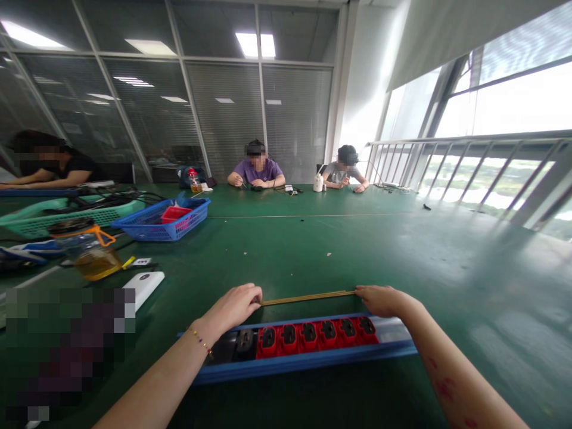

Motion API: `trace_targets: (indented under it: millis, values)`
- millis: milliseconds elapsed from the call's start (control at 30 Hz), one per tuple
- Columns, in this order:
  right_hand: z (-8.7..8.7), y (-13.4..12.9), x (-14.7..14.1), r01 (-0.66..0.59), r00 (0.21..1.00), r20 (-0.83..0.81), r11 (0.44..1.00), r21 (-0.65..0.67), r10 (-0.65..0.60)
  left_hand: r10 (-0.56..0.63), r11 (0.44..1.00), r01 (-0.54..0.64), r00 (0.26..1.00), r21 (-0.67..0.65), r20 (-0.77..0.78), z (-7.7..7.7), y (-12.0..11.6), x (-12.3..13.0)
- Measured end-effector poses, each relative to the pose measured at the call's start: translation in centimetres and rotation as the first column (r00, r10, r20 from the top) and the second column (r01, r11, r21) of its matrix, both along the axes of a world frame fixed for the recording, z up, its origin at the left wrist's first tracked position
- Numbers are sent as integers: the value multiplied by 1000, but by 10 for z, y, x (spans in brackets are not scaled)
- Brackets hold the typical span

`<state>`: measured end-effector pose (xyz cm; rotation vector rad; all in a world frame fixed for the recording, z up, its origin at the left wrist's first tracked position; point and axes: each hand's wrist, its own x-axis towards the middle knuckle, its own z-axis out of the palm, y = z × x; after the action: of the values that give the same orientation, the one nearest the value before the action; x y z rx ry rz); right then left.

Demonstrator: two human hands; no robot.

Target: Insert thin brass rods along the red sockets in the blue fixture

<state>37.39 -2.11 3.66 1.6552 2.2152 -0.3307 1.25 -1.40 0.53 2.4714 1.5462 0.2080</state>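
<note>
Thin tan sticks [308,297] lie crosswise on the green table, between my two hands. My left hand [241,302] has its fingers closed at the sticks' left end. At the right end, the fingertips of my right hand [379,299] are pressed together on the sticks. Nearer to me, under my wrists, is a long blue tray [313,359]. It holds a row of several red pieces with black parts [308,336] and, at its left, a black part [244,341] outside the red ones. The tray's right part shows a bare grey surface.
At the left are a blue basket [152,229] with a red container [175,214], a green basket [40,223] of cables, a jar [92,256] of amber liquid and a white power bank [149,289]. Three people sit at the table's far side and far left.
</note>
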Motion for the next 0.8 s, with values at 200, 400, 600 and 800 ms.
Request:
trace_targets:
  millis: [200,400,600,800]
  values:
    - [-1,-1,-5,-44,998,-39,999,8,44,-7,1000,7,1000,-19,9,1,-1,0]
    - [-2,3,-5,-60,996,-63,991,123,68,-23,1000,23,1000,-10,-4,4,-1,0]
    - [-6,11,-18,-87,983,-129,950,299,131,-58,996,65,993,68,-104,13,-3,-7]
    - [-13,15,-33,-171,959,-168,937,304,229,-28,997,38,989,62,-143,14,-4,-6]
